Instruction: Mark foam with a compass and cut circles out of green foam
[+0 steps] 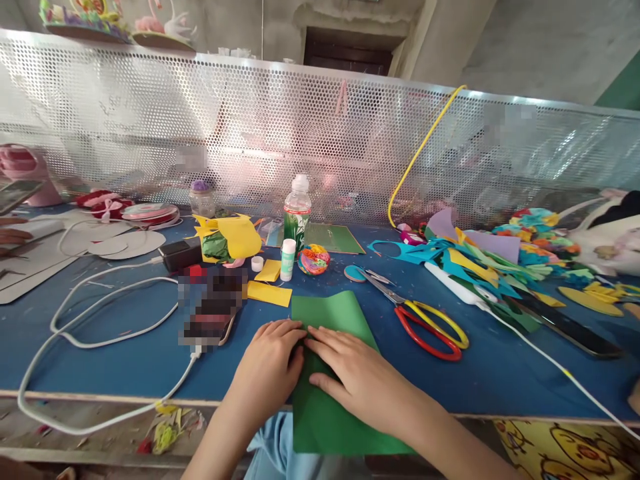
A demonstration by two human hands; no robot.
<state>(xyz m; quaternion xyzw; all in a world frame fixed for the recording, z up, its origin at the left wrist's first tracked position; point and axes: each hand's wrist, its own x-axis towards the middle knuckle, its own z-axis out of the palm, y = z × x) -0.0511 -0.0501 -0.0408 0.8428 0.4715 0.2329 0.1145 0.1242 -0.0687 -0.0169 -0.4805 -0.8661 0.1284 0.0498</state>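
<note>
A sheet of green paper (pixel 330 310) lies over the table's front edge in front of me, its near end hanging past the edge above my lap. My left hand (pixel 270 357) is at the paper's left edge, fingers bent together and thumb close by, gripping that edge. My right hand (pixel 353 370) rests flat on top of the sheet, fingers stretched toward my left fingertips. To the right lie scissors (pixel 400 300) with red and yellow handles, blades partly apart. Beyond the paper are a glue stick (pixel 287 260) standing upright and yellow paper strips (pixel 270 292).
A phone (pixel 215 307) with a white cable (pixel 70 333) is at left. Behind stand a bottle (pixel 299 207) and crumpled yellow paper (pixel 240 237). Colored paper scraps (pixel 465 260) and a dark phone (pixel 570 327) lie right. Another person's hand (pixel 15 233) shows far left. A perforated metal panel (pixel 300 127) borders the table.
</note>
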